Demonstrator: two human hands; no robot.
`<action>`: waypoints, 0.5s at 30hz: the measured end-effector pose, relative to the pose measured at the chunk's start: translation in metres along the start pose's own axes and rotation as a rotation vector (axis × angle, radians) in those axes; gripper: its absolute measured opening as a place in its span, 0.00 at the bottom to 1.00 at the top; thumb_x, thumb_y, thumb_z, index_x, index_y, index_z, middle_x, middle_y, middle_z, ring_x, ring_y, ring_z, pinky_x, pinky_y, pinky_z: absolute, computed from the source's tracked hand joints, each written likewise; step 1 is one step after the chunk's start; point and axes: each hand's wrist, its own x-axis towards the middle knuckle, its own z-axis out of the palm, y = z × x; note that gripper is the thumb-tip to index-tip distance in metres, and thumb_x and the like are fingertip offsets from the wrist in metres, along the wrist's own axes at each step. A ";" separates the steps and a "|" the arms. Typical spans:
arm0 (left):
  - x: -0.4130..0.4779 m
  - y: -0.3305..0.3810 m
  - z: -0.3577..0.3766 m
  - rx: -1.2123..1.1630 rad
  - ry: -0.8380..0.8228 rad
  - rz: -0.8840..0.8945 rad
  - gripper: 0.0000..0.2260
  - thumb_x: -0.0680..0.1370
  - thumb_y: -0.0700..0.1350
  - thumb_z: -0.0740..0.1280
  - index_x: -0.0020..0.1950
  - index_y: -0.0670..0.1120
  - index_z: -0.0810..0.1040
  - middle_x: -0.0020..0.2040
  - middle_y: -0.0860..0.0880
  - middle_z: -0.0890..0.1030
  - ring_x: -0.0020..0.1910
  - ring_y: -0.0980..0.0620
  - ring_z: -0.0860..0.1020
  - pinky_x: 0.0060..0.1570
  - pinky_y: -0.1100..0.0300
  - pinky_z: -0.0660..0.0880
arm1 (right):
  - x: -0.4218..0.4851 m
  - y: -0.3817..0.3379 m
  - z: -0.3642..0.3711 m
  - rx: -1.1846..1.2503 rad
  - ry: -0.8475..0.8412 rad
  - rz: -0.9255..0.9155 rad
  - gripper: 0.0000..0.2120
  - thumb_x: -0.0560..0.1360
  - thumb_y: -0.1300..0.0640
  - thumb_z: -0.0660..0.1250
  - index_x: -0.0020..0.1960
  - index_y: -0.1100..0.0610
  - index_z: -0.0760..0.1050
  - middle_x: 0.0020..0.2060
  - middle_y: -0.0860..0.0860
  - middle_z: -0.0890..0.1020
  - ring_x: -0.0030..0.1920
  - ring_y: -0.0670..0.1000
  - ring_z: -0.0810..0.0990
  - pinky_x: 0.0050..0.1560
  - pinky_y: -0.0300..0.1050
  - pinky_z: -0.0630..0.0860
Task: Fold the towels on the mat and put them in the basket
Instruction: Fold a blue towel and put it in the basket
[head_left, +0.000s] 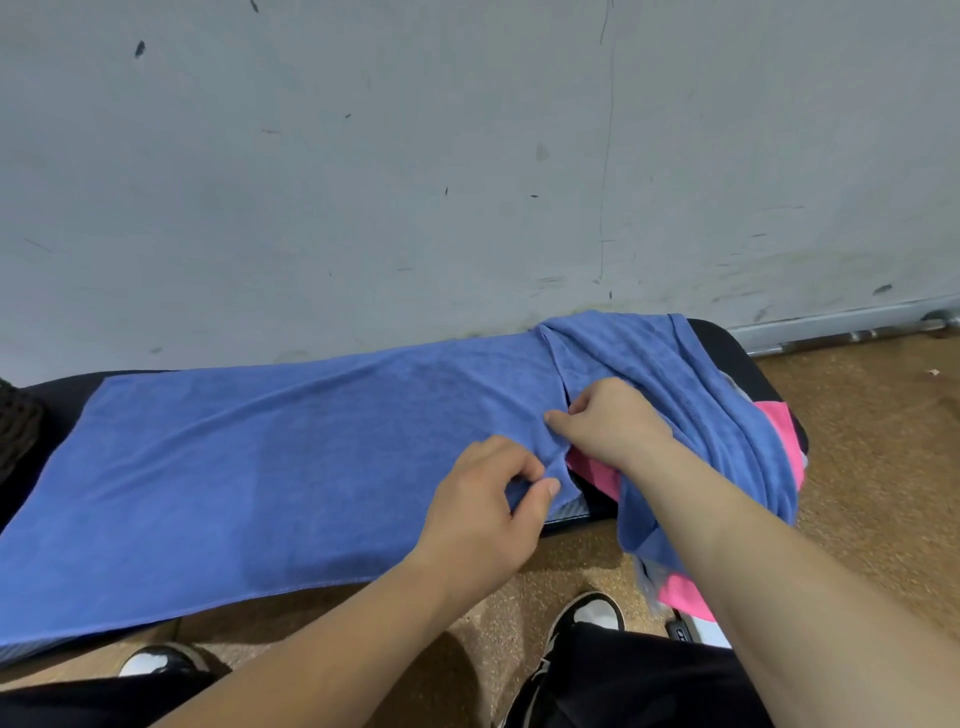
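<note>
We count two blue terry towels, one flat blue towel (285, 467) and one bunched blue towel (691, 395); pink cloth (779, 431) in three patches, pieces uncertain; a left hand (483, 514) and right hand (608, 426); two black-and-white shoes (587, 618); one black mat (722, 348); one dark woven basket (18, 426).

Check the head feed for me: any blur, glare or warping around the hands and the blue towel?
Head view: the light is soft and even, with no glare; the left hand, right hand and blue towel are sharp; the wide lens bends straight lines toward the frame edges, as at the mat; soft shadows fall on the floor under the arms.
</note>
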 end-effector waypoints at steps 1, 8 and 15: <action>0.000 0.003 -0.004 -0.017 -0.010 -0.044 0.07 0.78 0.49 0.71 0.42 0.51 0.77 0.38 0.55 0.78 0.39 0.58 0.75 0.41 0.66 0.71 | 0.002 -0.004 0.000 0.030 -0.009 0.015 0.18 0.70 0.52 0.72 0.29 0.53 0.65 0.23 0.49 0.69 0.28 0.52 0.68 0.33 0.46 0.66; 0.000 0.007 -0.028 -0.229 -0.169 -0.158 0.11 0.78 0.39 0.67 0.50 0.57 0.76 0.36 0.54 0.77 0.32 0.57 0.71 0.36 0.61 0.73 | 0.023 -0.038 0.014 0.402 -0.006 0.056 0.18 0.72 0.69 0.62 0.31 0.53 0.60 0.25 0.50 0.60 0.29 0.52 0.56 0.31 0.46 0.53; -0.002 0.004 -0.046 -0.110 -0.073 -0.163 0.07 0.76 0.47 0.71 0.38 0.49 0.81 0.35 0.55 0.78 0.31 0.59 0.73 0.35 0.68 0.68 | 0.037 -0.055 0.026 0.496 0.100 -0.047 0.18 0.74 0.71 0.60 0.54 0.53 0.79 0.39 0.52 0.78 0.33 0.49 0.73 0.32 0.41 0.67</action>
